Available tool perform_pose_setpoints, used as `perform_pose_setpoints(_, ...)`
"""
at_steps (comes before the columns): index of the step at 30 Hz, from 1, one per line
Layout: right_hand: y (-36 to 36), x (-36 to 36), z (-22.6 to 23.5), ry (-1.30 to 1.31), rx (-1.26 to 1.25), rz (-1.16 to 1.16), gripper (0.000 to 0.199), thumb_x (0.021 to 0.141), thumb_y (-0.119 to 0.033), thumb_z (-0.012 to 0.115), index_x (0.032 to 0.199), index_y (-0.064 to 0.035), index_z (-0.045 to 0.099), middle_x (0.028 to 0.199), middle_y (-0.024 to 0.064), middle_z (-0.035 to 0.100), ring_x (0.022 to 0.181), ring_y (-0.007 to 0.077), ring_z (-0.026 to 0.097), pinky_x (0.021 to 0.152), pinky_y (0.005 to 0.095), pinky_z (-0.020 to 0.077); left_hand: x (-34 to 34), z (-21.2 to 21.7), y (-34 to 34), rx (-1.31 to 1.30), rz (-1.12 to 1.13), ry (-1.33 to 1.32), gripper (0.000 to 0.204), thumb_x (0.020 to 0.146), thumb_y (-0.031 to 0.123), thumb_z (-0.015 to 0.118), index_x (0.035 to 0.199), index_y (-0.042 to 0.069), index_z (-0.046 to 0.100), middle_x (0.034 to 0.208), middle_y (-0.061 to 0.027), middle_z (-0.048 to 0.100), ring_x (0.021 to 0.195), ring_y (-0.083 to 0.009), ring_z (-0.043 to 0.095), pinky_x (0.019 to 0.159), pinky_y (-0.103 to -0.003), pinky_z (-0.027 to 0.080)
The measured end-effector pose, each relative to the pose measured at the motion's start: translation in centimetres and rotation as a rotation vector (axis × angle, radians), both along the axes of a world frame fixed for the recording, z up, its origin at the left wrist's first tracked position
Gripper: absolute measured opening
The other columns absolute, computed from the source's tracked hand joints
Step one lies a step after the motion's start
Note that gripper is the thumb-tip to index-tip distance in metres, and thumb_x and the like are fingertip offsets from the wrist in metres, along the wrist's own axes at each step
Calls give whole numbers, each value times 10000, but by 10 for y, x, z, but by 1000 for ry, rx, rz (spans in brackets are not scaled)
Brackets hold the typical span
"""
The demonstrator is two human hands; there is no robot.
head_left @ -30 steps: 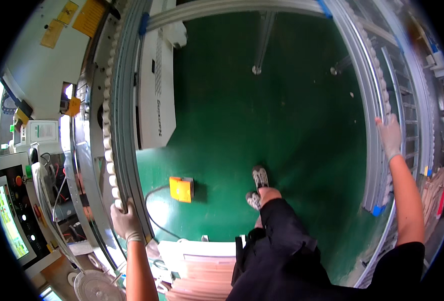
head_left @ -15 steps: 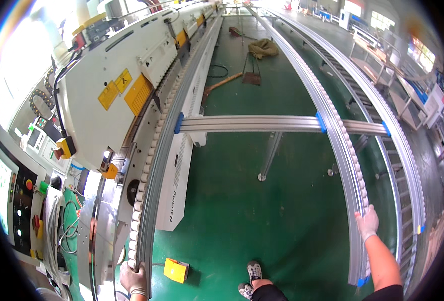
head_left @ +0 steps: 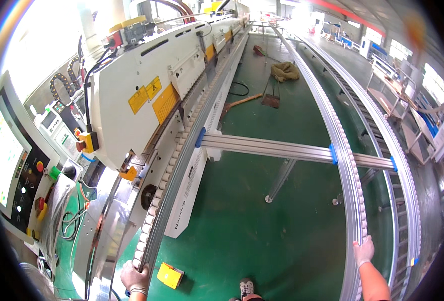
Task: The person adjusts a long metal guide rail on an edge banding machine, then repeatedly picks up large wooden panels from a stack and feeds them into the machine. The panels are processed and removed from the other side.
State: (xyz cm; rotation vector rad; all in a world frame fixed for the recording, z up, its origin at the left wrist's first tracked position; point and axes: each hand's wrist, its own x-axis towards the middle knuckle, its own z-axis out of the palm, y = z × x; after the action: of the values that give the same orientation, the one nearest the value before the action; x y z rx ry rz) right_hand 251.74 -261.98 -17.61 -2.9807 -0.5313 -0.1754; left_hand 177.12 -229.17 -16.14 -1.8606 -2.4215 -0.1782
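My left hand (head_left: 134, 276), in a pale glove, is closed around the near end of the left roller rail (head_left: 168, 203), a grey aluminium profile with white rollers along the machine. Out to the right, my gloved right hand (head_left: 364, 250) grips the right roller rail (head_left: 350, 200) near its close end, fingers over its edge. A silvery crossbar (head_left: 267, 147) with blue end brackets joins the two rails ahead of me. Parts of my fingers are hidden behind the rails.
A long white machine (head_left: 119, 90) stands left, with a control panel (head_left: 21, 173) nearer me. A yellow foot pedal (head_left: 170, 276) lies on the green floor. Beyond the crossbar are a dustpan (head_left: 271, 100), a wooden handle (head_left: 246, 100) and a sack (head_left: 284, 71). Another roller rail (head_left: 406, 200) runs farther right.
My view has tilted up and turned left, so more of the control panel and the far hall shows. Both hands keep hold of their rails.
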Motion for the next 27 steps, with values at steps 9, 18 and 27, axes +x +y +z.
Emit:
perform_pose_setpoints(9,9,-7,12,53,27,-55,525,732,-283,877,1045,-29,541,990,226,686,967,424,685,853,512,553,-5,-4,-3,46,-5,-10,538,699,532,814,903,80,606,889,-172,674,903,-391,674,807,-496,531)
perform_pose_setpoints(18,7,-11,22,79,61,-96,519,737,-277,875,1052,-27,546,991,214,689,963,407,690,856,493,559,9,24,-10,-109,22,9,568,814,661,711,976,125,618,959,-153,707,931,-377,690,770,-518,538)
perform_pose_setpoints(27,10,-10,23,85,101,-115,514,715,-250,882,1047,-24,562,1016,210,694,983,403,690,871,490,556,7,24,-9,-81,-3,22,587,802,670,700,1009,121,667,1016,-139,722,957,-370,704,803,-507,556)
